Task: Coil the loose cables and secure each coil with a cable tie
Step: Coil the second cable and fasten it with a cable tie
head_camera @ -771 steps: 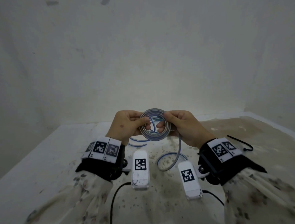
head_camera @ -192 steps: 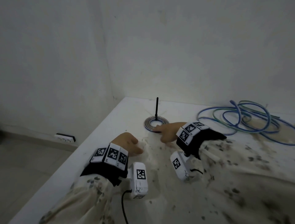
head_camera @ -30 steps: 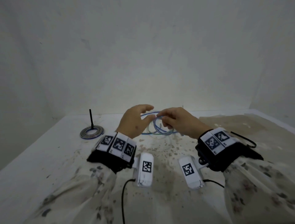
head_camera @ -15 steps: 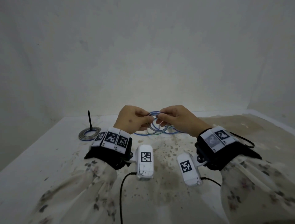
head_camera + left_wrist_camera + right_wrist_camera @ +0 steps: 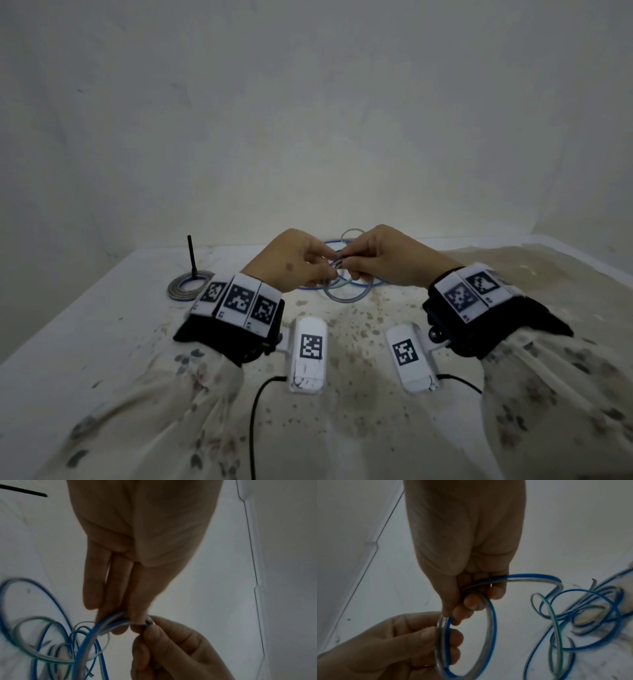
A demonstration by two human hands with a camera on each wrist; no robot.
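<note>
Cable (image 5: 489,627): flat clear jacket with a blue stripe, one small loop held above the table (image 5: 85,342), loose slack piled behind. Left hand (image 5: 291,265) and right hand (image 5: 383,257) both pinch that loop, fingers curled. Finished coil (image 5: 188,286) lies far left, black tie upright. No readable text; wristbands carry square marker codes only.

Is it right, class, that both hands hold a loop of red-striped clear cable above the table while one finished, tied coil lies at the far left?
Not quite: the right wrist view shows the stripe on the clear cable is blue, not red. Both the left hand and the right hand hold it; the tied coil lies far left.
</note>
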